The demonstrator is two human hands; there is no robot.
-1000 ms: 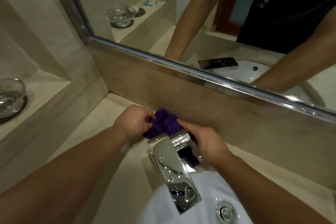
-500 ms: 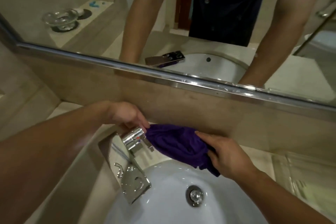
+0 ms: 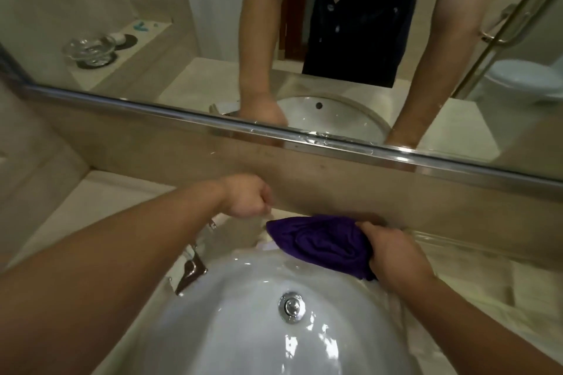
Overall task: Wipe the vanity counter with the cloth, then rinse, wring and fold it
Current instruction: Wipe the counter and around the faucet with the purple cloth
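A bunched purple cloth (image 3: 320, 243) lies on the beige vanity counter (image 3: 91, 207), at the back rim of the white basin (image 3: 243, 335) and against the backsplash. My right hand (image 3: 393, 253) grips the cloth's right end, fingers curled into the fabric. My left hand (image 3: 246, 196) is a loose fist just left of the cloth, close to the backsplash, and nothing shows in it. My left forearm covers most of the chrome faucet (image 3: 190, 271); only the spout's edge and a bit of the handle show.
The drain plug (image 3: 291, 306) sits in the middle of the wet basin. A chrome-framed mirror (image 3: 304, 131) runs above the backsplash (image 3: 335, 186) and reflects a glass dish (image 3: 90, 50) on a side ledge. Counter continues to the right of the basin (image 3: 487, 283).
The cloth has slid right from behind the faucet along the back of the basin, led by my right hand. My left hand let go of it and stays by the faucet.
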